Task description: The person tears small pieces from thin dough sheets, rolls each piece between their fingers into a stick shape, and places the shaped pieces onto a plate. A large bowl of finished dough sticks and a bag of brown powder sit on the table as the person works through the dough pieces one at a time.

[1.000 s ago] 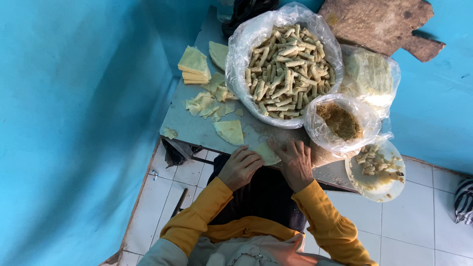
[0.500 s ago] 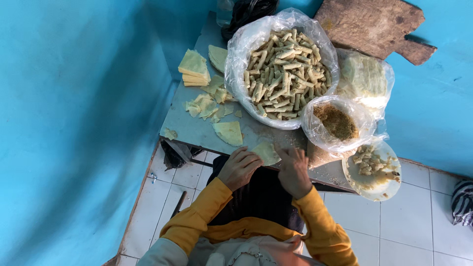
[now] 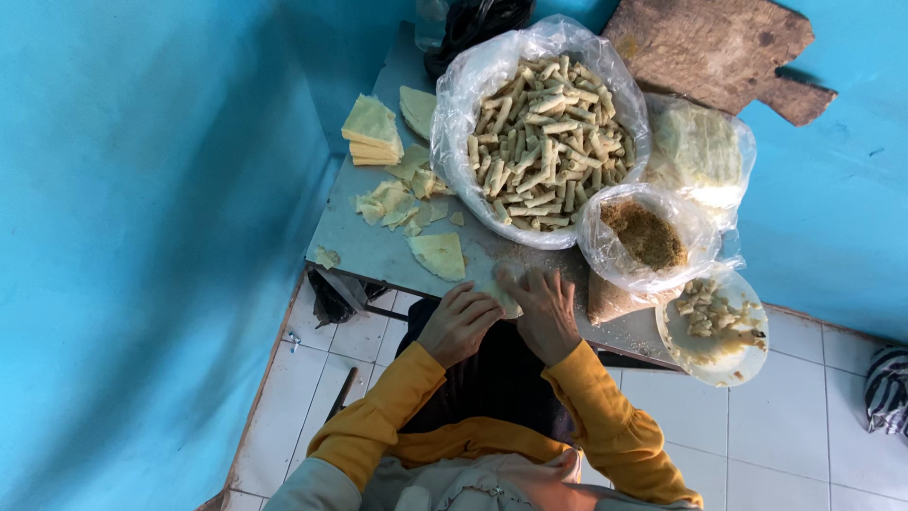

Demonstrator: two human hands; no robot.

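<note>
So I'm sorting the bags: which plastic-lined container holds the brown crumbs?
The small middle bag, between the big bag of rolls and the bowl; only its filling is brown and crumbly.

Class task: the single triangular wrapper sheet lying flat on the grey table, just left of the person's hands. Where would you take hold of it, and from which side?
Take the triangular wrapper sheet by its broad near edge, coming in from the table's front edge, beside the left hand. It lies flat, thin and alone, so fingers can probably slide under that edge and pinch it. The scraps crowd its far side.
</note>
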